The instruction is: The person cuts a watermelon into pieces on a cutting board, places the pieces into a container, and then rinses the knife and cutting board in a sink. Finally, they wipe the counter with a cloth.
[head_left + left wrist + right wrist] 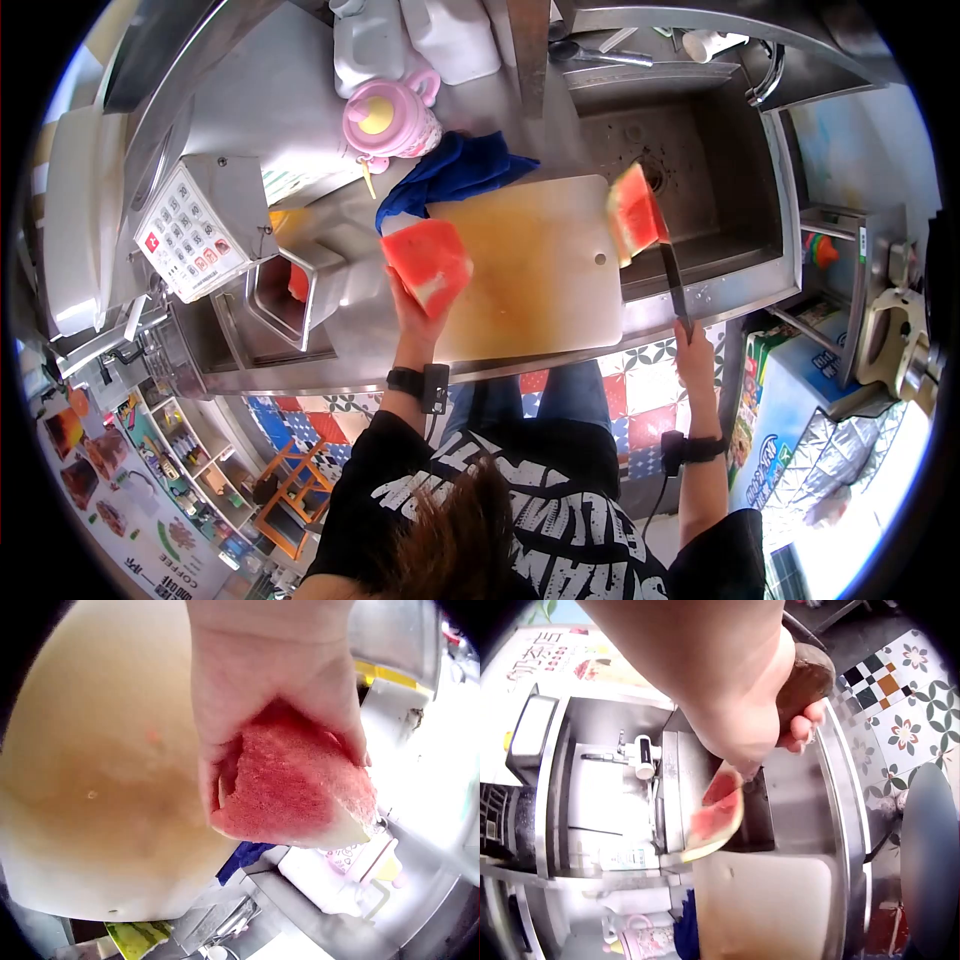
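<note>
Near cutting board (pixel 525 290) | left fingers (pixel 208 784) grip watermelon chunk (pixel 430 265) | right fingers (pixel 802 729) curled round knife handle (pixel 808 673)

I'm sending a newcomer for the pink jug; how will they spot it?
Start at the cutting board, with the blue cloth by its far edge. Beyond the cloth stands the pink jug. Its yellow-centred lid distinguishes it from the white containers behind.

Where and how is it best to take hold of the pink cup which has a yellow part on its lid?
I would grip the loop handle of the pink cup, coming from the person's right and from above. The handle sticks out on that side, and its open loop should admit fingers; white jugs stand close beyond.
</note>
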`<state>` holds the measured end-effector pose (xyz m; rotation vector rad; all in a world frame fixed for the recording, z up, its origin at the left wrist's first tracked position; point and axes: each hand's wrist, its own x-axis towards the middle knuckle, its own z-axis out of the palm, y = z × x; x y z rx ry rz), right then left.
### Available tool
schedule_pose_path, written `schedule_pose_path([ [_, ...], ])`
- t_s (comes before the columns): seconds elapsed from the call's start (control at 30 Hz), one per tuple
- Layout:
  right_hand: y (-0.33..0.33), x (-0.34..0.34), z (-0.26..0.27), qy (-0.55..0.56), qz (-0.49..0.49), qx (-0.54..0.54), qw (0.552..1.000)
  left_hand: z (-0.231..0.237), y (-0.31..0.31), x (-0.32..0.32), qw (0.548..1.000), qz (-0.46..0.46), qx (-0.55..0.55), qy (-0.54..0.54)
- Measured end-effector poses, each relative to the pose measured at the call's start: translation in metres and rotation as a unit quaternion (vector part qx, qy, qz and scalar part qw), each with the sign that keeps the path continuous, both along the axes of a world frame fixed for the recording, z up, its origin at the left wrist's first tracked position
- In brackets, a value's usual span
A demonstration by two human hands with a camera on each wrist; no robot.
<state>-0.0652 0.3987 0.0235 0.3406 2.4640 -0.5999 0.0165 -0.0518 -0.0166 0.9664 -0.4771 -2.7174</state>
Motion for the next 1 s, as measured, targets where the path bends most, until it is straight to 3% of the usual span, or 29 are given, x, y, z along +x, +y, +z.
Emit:
schedule_pose_path([
  [0.1, 0.007, 0.005, 0.0, 0.059, -0.009, 0.003, 0.998, 0.007, 0.007, 0.002, 1.0, 0.007, -0.003, -0.031],
  [0.23, -0.032, 0.035, 0.019, 0.073, -0.022, -0.03, 0.997, 0.009, 0.02, 0.001, 1.0, 0.018, -0.018, -0.017],
  [0.3, -0.055, 0.056, 0.016, 0.128, 0.048, -0.058, 0.989, 0.019, 0.03, -0.007, 0.998, 0.029, -0.039, -0.025],
  [0.43, -0.113, 0.074, 0.035, 0.079, 0.156, -0.148, 0.973, 0.024, 0.043, -0.015, 0.996, 0.059, -0.055, -0.045],
  [0.57, -0.152, 0.09, 0.023, 0.152, 0.268, -0.203, 0.929, 0.026, 0.057, -0.022, 0.991, 0.081, -0.105, -0.021],
  [0.73, -0.181, 0.093, 0.008, 0.173, 0.259, -0.213, 0.926, 0.017, 0.068, -0.022, 0.982, 0.068, -0.176, 0.0],
  [1.0, -0.184, 0.09, 0.007, 0.158, 0.249, -0.217, 0.931, 0.009, 0.067, -0.023, 0.986, 0.078, -0.141, 0.033],
])
